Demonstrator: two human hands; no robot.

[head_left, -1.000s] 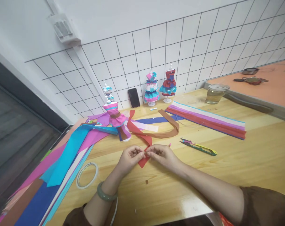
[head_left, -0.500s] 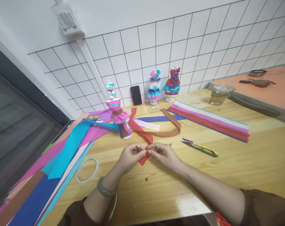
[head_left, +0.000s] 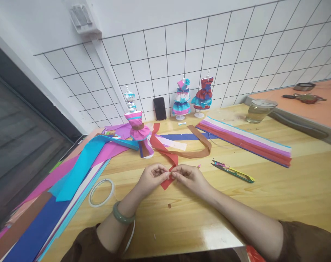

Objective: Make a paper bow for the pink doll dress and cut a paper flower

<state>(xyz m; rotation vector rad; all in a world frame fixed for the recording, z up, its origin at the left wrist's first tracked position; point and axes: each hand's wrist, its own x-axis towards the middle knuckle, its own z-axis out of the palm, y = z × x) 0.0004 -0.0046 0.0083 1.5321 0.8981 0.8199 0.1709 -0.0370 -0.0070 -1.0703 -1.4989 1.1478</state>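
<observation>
Between my two hands runs a red crepe-paper strip [head_left: 169, 156], its short end hanging below my fingertips. My left hand [head_left: 155, 177] pinches it with thumb and forefinger, a green bangle on that wrist. My right hand [head_left: 189, 177] pinches right beside it, the fingertips of both hands almost touching. The exact spot they grip is partly covered by the fingers. Beyond the hands, a small dress form [head_left: 138, 127] wears a pink paper dress with a brown waistband. A brown strip [head_left: 202, 140] curls across the table behind my right hand.
Yellow-green thread snips [head_left: 233, 173] lie on the right, a tape roll [head_left: 101, 193] on the left. Stacked coloured strips [head_left: 244, 140] and long paper sheets [head_left: 45, 222] flank the hands. Dressed forms [head_left: 181, 98], a phone [head_left: 160, 108] and a lidded cup [head_left: 260, 111] stand along the back.
The camera view has shifted slightly. Both hands stay pinched together at the red strip, with only tiny finger movement.
</observation>
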